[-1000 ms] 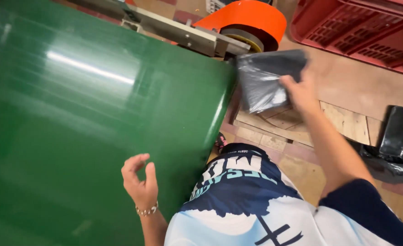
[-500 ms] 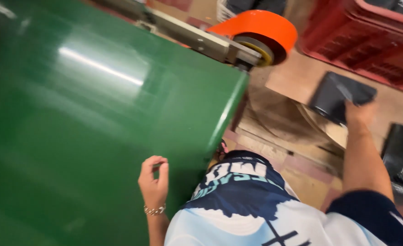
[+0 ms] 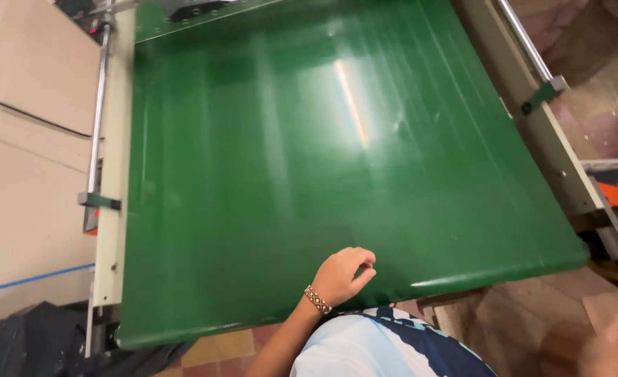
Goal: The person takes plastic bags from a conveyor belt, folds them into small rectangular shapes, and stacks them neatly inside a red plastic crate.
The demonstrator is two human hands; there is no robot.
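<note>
I see my left hand (image 3: 346,274) low in the middle of the frame, fingers curled loosely inward with nothing in them, knuckles resting on the near edge of the wide green conveyor belt (image 3: 309,160) that fills most of the view, a beaded bracelet (image 3: 317,299) on its wrist. My right hand (image 3: 612,349) is only a blurred shape in the lower right corner, off the belt and above the floor, and I cannot tell how its fingers stand or whether it has hold of anything. A pale metal side rail (image 3: 112,209) runs down the belt's left side, with flat cardboard (image 3: 23,174) beyond it at the left of the frame
</note>
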